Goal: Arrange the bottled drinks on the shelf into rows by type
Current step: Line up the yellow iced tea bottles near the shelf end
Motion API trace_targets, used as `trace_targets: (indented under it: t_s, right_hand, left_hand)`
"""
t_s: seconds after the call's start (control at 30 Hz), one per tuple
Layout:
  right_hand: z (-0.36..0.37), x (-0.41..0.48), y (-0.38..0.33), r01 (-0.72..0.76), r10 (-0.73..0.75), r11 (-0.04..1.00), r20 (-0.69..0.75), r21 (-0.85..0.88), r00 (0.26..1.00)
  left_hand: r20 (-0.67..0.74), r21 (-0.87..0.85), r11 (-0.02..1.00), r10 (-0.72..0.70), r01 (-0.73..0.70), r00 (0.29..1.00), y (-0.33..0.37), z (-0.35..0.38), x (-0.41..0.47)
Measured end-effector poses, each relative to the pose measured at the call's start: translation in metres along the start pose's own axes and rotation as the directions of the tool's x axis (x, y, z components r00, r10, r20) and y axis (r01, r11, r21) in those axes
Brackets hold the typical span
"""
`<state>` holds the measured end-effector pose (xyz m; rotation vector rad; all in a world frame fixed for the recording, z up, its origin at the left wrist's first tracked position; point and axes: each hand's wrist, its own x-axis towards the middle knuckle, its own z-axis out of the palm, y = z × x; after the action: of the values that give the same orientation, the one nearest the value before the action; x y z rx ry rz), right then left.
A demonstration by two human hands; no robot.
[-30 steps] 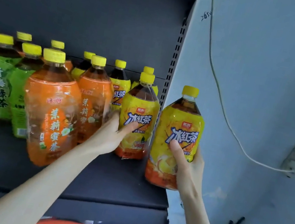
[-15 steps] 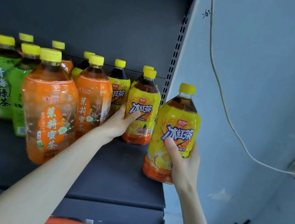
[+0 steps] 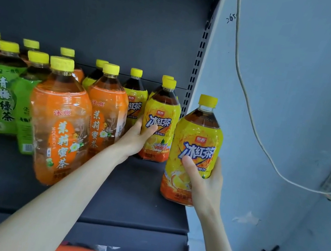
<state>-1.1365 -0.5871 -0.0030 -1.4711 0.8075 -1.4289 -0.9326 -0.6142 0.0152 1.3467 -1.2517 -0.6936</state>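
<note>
Yellow bottle [image 3: 160, 122] pushed back; left hand [image 3: 136, 136] gripping.

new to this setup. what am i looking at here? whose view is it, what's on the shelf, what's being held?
There is no robot: a person wears a camera on the head, looking down at their own two bare hands. The dark shelf carries bottled teas with yellow caps: green-labelled bottles at the left, orange-labelled ones in the middle, yellow-labelled ones at the right. The left hand grips a yellow bottle standing on the shelf. The right hand holds another yellow bottle at the shelf's right end, its base near the edge.
</note>
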Motion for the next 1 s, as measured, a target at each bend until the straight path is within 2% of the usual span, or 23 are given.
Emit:
trace_targets:
  t_s: [0.07,0.13,0.17,0.3,0.4,0.6,0.8,1.0]
  right_hand:
    - [0.001,-0.003,-0.001,0.000,0.000,1.000,0.022,-0.012,1.000]
    - [0.003,-0.005,-0.003,-0.017,0.018,1.000,0.065,-0.013,0.998]
    - [0.005,-0.006,-0.003,-0.026,0.027,1.000,0.089,-0.015,0.996]
    - [0.018,-0.011,-0.004,-0.024,0.046,0.994,0.217,-0.106,0.975]
    - [0.030,-0.012,-0.003,-0.008,0.059,0.985,0.296,-0.171,0.953]
    - [0.040,-0.005,0.000,0.027,0.067,0.978,0.437,-0.205,0.897]
    - [0.049,0.007,0.010,0.037,0.081,0.961,0.406,-0.275,0.910]
    - [0.045,0.014,0.006,-0.016,0.152,0.953,0.431,-0.302,0.889]
  left_hand:
    - [-0.011,0.050,0.998,-0.041,0.042,0.999,0.000,-0.002,-0.006]
    - [-0.107,0.122,0.988,-0.087,0.100,0.990,0.001,-0.003,-0.025]
    - [-0.139,0.100,0.991,-0.076,0.091,0.987,0.003,-0.002,-0.039]
    - [-0.035,-0.167,0.983,0.064,-0.069,0.997,0.023,0.004,-0.089]
    - [0.016,-0.116,0.981,0.156,-0.153,0.988,0.029,0.000,-0.095]
    - [0.025,-0.008,0.984,0.179,-0.179,0.983,0.024,-0.009,-0.085]
    - [0.035,-0.109,0.986,0.127,-0.123,0.991,0.022,-0.009,-0.073]
    - [0.046,-0.145,0.988,0.060,-0.053,0.997,0.015,-0.016,-0.062]
